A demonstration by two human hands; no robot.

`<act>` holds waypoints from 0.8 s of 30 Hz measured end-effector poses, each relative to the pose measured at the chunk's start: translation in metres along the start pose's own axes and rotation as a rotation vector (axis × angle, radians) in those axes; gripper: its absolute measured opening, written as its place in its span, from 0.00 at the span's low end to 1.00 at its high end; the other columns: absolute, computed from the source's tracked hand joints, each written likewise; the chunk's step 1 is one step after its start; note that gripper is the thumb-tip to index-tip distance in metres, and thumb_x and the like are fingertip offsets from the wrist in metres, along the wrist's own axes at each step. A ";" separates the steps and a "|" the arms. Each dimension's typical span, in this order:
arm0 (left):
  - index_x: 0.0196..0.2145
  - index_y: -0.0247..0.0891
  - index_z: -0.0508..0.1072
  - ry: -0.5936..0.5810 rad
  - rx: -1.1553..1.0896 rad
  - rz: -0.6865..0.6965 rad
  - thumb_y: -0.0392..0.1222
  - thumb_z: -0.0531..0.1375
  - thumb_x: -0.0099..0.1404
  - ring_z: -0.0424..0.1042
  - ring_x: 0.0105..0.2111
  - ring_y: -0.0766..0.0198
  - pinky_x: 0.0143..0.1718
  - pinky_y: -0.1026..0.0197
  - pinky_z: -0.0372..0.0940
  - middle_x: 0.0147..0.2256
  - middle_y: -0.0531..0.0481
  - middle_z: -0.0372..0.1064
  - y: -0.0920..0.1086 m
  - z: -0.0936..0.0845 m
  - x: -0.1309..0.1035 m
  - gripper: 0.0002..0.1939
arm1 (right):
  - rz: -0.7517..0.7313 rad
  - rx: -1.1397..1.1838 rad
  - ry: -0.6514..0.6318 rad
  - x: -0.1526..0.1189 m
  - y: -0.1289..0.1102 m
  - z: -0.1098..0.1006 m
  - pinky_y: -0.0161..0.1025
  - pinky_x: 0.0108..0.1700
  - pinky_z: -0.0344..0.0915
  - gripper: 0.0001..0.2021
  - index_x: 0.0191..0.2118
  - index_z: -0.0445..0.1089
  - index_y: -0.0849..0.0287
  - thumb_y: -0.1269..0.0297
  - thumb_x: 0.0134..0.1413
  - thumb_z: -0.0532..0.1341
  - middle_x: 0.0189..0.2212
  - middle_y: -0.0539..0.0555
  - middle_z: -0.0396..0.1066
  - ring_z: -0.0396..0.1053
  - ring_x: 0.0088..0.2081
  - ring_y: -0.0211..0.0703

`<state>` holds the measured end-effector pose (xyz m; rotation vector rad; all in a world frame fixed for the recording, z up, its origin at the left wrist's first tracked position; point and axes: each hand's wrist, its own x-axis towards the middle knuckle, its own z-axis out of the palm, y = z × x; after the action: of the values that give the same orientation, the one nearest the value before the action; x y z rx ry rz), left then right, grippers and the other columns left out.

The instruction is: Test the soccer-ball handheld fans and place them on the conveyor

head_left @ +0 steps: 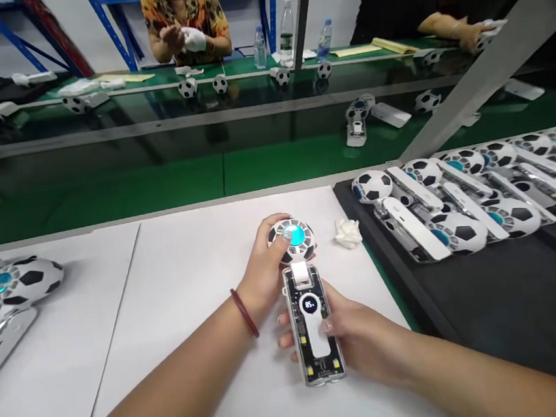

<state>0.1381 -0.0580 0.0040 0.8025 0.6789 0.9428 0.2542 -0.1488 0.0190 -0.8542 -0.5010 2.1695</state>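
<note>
Between both hands is a handheld fan (318, 336) with a football-patterned round head and a see-through body. Its small round display reads 85. My left hand (266, 259) is closed round the fan's head, thumb on the blue centre. Closed round the clear body is my right hand (348, 323), its thumb on the white strip below the display and its fingertips showing on the far side. The fan is held above a white work surface (206, 274). Right of the head lies a crumpled white wad (348, 233).
Several similar fans (457, 230) lie in rows on a black tray (503, 298) at right. More fans (24, 282) sit at the left edge. Behind runs a green conveyor (181, 178) carrying fan parts, crossed by a slanted metal post (480, 64). Two people work across it.
</note>
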 end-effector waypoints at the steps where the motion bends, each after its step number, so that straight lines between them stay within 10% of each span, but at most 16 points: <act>1: 0.44 0.42 0.60 -0.004 0.005 0.009 0.44 0.57 0.60 0.72 0.31 0.63 0.34 0.60 0.68 0.36 0.51 0.67 -0.001 0.000 0.000 0.15 | 0.007 -0.006 0.011 -0.001 0.000 0.000 0.51 0.47 0.58 0.24 0.47 0.56 0.55 0.68 0.41 0.61 0.40 0.54 0.65 0.68 0.44 0.52; 24: 0.44 0.47 0.62 -0.046 0.113 0.047 0.47 0.58 0.59 0.68 0.31 0.65 0.29 0.65 0.65 0.40 0.50 0.64 0.005 -0.003 -0.004 0.15 | 0.041 -0.120 0.047 -0.006 -0.004 0.006 0.41 0.37 0.61 0.26 0.49 0.51 0.57 0.64 0.45 0.63 0.38 0.54 0.64 0.67 0.35 0.41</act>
<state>0.1315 -0.0585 0.0074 0.9403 0.6805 0.9317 0.2553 -0.1513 0.0283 -0.9860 -0.6002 2.1691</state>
